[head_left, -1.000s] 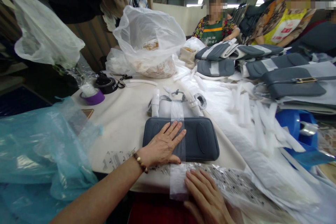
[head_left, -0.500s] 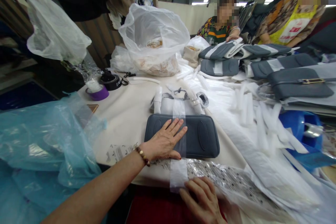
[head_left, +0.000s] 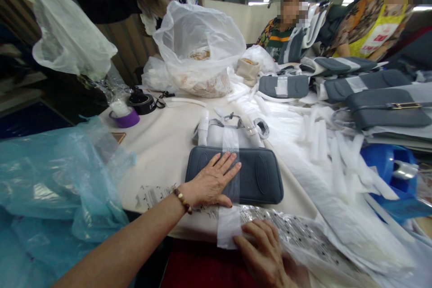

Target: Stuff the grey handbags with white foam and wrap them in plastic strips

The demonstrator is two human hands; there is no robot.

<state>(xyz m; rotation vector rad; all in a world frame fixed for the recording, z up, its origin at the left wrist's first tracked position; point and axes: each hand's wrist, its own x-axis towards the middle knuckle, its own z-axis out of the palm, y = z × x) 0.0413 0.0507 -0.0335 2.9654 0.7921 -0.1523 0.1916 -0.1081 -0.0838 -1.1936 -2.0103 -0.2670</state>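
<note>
A dark blue-grey padded bag (head_left: 266, 173) lies flat on the cream cloth, its wrapped straps (head_left: 249, 123) extending behind it. A translucent white strip (head_left: 229, 229) runs over the bag's middle and hangs down past the front edge. My left hand (head_left: 214, 180) rests on the strip and bag, palm down with fingers spread. At the strip's lower end is my right hand (head_left: 261, 247), its fingers curled and its thumb against the strip's right edge. Beneath the bag's front side lies printed clear plastic (head_left: 280, 220), partly covered by my right hand.
Purple tape (head_left: 126, 118) and a black roll (head_left: 143, 103) lie at the back left. Blue plastic sheeting (head_left: 60, 180) fills the left side. Behind stands a clear bag of wrapped items (head_left: 202, 76). White foam tubes (head_left: 320, 139) and several grey bags (head_left: 388, 108) occupy the right, near two people.
Across the table, a person has raised a grey bag with white wrapping that lay flat before. My left hand has stayed put; my right hand has shifted only slightly at the strip's end.
</note>
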